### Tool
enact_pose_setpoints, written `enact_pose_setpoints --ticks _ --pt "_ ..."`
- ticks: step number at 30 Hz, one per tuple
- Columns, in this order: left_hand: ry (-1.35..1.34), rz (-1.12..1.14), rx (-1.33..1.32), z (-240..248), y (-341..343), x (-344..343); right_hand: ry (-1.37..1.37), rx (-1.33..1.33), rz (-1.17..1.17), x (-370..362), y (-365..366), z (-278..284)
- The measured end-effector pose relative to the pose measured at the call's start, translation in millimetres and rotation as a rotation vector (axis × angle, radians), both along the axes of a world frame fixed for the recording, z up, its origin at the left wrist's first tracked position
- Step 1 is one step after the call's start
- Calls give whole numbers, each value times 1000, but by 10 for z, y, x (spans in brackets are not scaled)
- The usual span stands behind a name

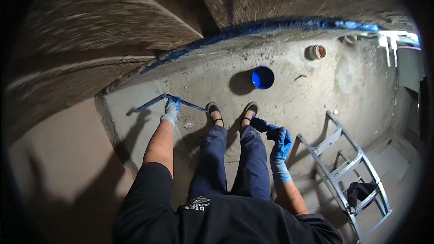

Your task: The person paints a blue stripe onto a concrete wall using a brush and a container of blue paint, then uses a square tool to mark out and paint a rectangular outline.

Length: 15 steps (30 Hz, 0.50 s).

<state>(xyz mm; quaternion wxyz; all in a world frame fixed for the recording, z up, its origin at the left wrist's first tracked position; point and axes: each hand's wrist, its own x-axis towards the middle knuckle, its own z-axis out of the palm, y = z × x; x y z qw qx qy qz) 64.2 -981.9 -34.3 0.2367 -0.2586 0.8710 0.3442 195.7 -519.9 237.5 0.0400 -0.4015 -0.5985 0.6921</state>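
Observation:
My left hand (171, 110), in a blue-stained glove, is closed around a thin, dark blue angled strip (152, 101). The strip's two arms spread to either side of the fingers in a wide, flat V, above the floor. On the right, my right hand (281, 142) wears a blue-smeared glove, its fingers curled into a grip. From it a short brush-like tool (258, 124), coated dark blue, points left past my right shoe; its handle is hidden in the fist. A bucket (262, 77) with a bright blue inside stands on the floor ahead of my feet.
An aluminium stepladder (337, 176) stands at the right with dark cloth (360, 193) on it. A small pail (318, 52) sits near the wall. Along the rough wall's base runs a blue-coated band (253, 28). A raised slab edge (108, 124) borders the left.

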Motion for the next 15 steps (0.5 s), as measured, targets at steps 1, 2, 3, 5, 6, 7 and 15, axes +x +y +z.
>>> enact_pose_setpoints --ticks 1,2,3,5,6,7,15 --pt "-23 0 -26 -196 -27 -73 -10 -56 -27 18 -92 -146" --pt "-48 0 -51 -390 -58 -108 -70 -33 -71 237 -175 -578" --pt "-107 42 -1 -548 -17 -151 -135 8 -121 467 -264 -1001" --pt "-238 118 119 -807 211 -271 -186 66 -100 338 -444 -1045" --pt "-273 71 100 -1035 77 -276 -200 -34 -120 233 -478 -963" --pt "-302 26 78 -1260 -73 -279 -210 -132 -147 167 -521 -982" --pt "187 299 -224 -1900 -467 -651 -102 -255 -360 454 -640 -1958"
